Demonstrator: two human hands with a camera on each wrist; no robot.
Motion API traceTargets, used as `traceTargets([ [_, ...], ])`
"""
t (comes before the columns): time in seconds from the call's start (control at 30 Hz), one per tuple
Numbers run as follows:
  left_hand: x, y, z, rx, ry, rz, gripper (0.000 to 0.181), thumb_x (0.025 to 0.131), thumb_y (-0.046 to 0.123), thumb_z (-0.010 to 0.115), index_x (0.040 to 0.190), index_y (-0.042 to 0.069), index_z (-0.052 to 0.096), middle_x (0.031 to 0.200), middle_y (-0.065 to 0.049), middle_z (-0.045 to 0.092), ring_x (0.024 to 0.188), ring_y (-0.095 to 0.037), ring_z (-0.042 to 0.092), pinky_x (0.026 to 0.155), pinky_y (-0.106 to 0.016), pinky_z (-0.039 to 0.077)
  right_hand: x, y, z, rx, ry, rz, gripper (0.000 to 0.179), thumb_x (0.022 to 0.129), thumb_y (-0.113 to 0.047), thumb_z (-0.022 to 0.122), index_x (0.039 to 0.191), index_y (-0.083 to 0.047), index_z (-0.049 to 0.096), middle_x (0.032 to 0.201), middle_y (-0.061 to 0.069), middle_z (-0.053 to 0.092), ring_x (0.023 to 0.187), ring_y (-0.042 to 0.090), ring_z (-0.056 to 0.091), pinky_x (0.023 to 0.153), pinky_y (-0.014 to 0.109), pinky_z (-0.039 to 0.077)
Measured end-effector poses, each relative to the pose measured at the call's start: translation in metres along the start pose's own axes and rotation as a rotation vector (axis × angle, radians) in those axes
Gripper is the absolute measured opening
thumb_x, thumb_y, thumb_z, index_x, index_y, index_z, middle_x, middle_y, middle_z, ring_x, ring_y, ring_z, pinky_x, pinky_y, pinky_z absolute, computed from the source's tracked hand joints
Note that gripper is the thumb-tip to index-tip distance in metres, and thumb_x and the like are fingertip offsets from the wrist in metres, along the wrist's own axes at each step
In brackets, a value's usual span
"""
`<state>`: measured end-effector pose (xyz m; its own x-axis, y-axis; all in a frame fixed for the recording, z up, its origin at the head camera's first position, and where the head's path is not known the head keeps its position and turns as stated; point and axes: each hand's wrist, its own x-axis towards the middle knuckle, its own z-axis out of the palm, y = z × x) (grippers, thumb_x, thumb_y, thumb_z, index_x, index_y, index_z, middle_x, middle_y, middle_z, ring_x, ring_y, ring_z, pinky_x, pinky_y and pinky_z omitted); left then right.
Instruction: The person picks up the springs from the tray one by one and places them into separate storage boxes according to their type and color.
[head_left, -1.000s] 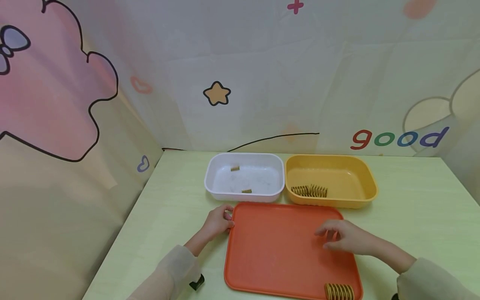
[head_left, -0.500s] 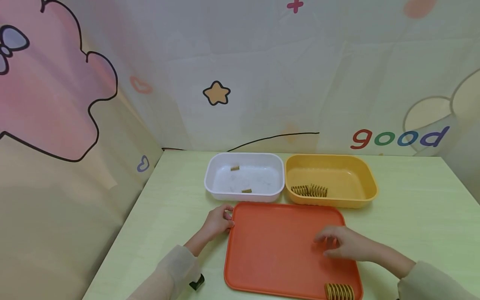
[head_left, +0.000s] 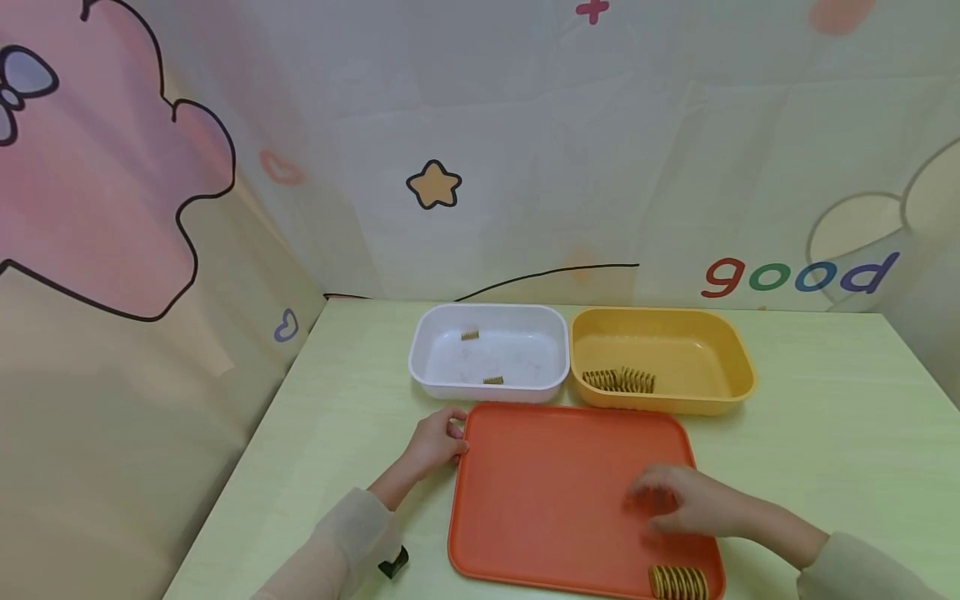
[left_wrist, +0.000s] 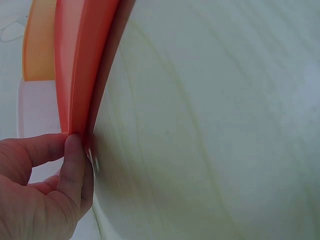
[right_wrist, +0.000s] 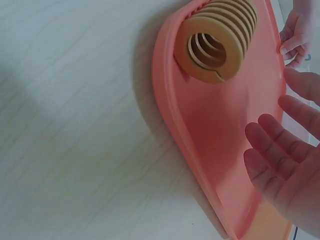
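My left hand [head_left: 435, 442] pinches the left rim of an orange-red tray [head_left: 547, 492]; in the left wrist view the thumb and fingertips [left_wrist: 74, 142] meet at the rim. Over the tray's right part hovers my right hand [head_left: 693, 500], fingers loosely bent, holding nothing. A thick gold coil spring [head_left: 678, 582] lies in the tray's near right corner. Seen from the right wrist, this spring [right_wrist: 215, 42] is beyond the spread fingers [right_wrist: 272, 145], with a gap between.
Behind the tray, a white bin [head_left: 525, 396] holds two small springs [head_left: 469, 335]. Beside it, a yellow bin [head_left: 697, 367] holds medium-sized springs [head_left: 618, 381] at its near left. A printed cloth [head_left: 525, 167] hangs behind the pale green table [head_left: 847, 417].
My right hand has moved down the head view, nearer to the big spring in the tray corner. The left hand stays on the tray rim.
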<state>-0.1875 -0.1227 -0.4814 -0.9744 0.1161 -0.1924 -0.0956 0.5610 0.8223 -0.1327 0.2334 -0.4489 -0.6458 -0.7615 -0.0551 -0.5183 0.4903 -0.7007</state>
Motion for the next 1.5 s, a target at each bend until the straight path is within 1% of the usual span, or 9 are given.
traceTargets([
  [0.17, 0.000, 0.000, 0.000, -0.007, -0.002, -0.006, 0.038, 0.070, -0.009, 0.061, 0.107, -0.003, 0.054, 0.072, -0.008, 0.054, 0.047, -0.010, 0.049, 0.048, -0.024, 0.050, -0.002, 0.001, 0.003, -0.020, -0.008, 0.004, 0.025, 0.077, -0.023, 0.067, 0.100, -0.016, 0.061, 0.096, -0.005, 0.058, 0.086, 0.005, 0.051, 0.070, 0.025, 0.044],
  [0.47, 0.001, -0.001, 0.000, -0.023, -0.004, -0.002, 0.038, 0.070, -0.010, 0.061, 0.107, -0.003, 0.053, 0.072, -0.008, 0.054, 0.047, -0.009, 0.049, 0.048, -0.024, 0.050, -0.004, 0.000, 0.004, 0.006, -0.030, -0.011, 0.026, 0.078, -0.026, 0.066, 0.100, -0.015, 0.061, 0.095, -0.004, 0.059, 0.085, 0.004, 0.051, 0.070, 0.023, 0.045],
  [0.6, 0.001, -0.002, 0.001, -0.024, -0.002, 0.007, 0.038, 0.070, -0.010, 0.061, 0.107, -0.004, 0.053, 0.071, -0.008, 0.054, 0.047, -0.009, 0.048, 0.047, -0.023, 0.049, -0.005, 0.000, 0.004, -0.006, -0.038, -0.013, 0.027, 0.077, -0.027, 0.067, 0.100, -0.015, 0.061, 0.094, -0.005, 0.058, 0.084, 0.002, 0.050, 0.069, 0.022, 0.044],
  [0.77, 0.001, -0.002, 0.001, -0.020, 0.000, 0.014, 0.038, 0.070, -0.010, 0.061, 0.107, -0.003, 0.053, 0.071, -0.008, 0.054, 0.047, -0.009, 0.049, 0.047, -0.023, 0.049, -0.006, -0.002, 0.003, -0.004, -0.067, 0.012, 0.029, 0.076, -0.030, 0.067, 0.100, -0.015, 0.061, 0.095, -0.005, 0.058, 0.085, 0.002, 0.049, 0.069, 0.023, 0.044],
  [0.87, 0.001, -0.002, 0.001, -0.020, -0.002, 0.002, 0.038, 0.070, -0.010, 0.060, 0.107, -0.003, 0.053, 0.071, -0.008, 0.054, 0.048, -0.009, 0.049, 0.048, -0.023, 0.049, -0.006, -0.003, 0.003, -0.001, -0.094, 0.039, 0.031, 0.076, -0.032, 0.067, 0.101, -0.016, 0.061, 0.096, -0.007, 0.058, 0.087, 0.002, 0.049, 0.071, 0.023, 0.044],
  [1.0, 0.000, 0.000, 0.000, -0.027, -0.003, -0.008, 0.039, 0.070, -0.009, 0.060, 0.107, -0.003, 0.053, 0.072, -0.008, 0.055, 0.049, -0.009, 0.050, 0.048, -0.024, 0.050, -0.008, -0.003, 0.003, 0.014, -0.119, 0.058, 0.031, 0.075, -0.033, 0.067, 0.101, -0.017, 0.061, 0.096, -0.008, 0.057, 0.085, 0.000, 0.048, 0.070, 0.022, 0.044],
  [1.1, -0.001, 0.001, 0.000, -0.034, -0.002, -0.006, 0.039, 0.070, -0.009, 0.060, 0.107, -0.003, 0.053, 0.072, -0.008, 0.054, 0.049, -0.009, 0.050, 0.048, -0.024, 0.050, -0.010, -0.002, 0.003, 0.024, -0.128, 0.054, 0.032, 0.075, -0.032, 0.068, 0.102, -0.017, 0.060, 0.095, -0.008, 0.056, 0.083, 0.000, 0.046, 0.067, 0.021, 0.042],
  [1.2, -0.001, 0.001, 0.000, -0.041, -0.002, -0.005, 0.038, 0.070, -0.010, 0.060, 0.107, -0.003, 0.053, 0.072, -0.008, 0.054, 0.049, -0.009, 0.050, 0.049, -0.025, 0.050, -0.011, -0.002, 0.003, 0.007, -0.128, 0.042, 0.033, 0.075, -0.033, 0.067, 0.102, -0.017, 0.060, 0.095, -0.008, 0.056, 0.083, 0.000, 0.046, 0.066, 0.021, 0.042],
  [1.5, -0.001, 0.000, 0.000, -0.029, -0.001, -0.001, 0.038, 0.070, -0.010, 0.060, 0.107, -0.003, 0.053, 0.072, -0.008, 0.054, 0.048, -0.009, 0.050, 0.049, -0.024, 0.050, -0.016, -0.002, 0.005, 0.006, -0.134, 0.067, 0.034, 0.075, -0.036, 0.067, 0.103, -0.019, 0.059, 0.095, -0.010, 0.052, 0.084, 0.000, 0.045, 0.068, 0.022, 0.041],
])
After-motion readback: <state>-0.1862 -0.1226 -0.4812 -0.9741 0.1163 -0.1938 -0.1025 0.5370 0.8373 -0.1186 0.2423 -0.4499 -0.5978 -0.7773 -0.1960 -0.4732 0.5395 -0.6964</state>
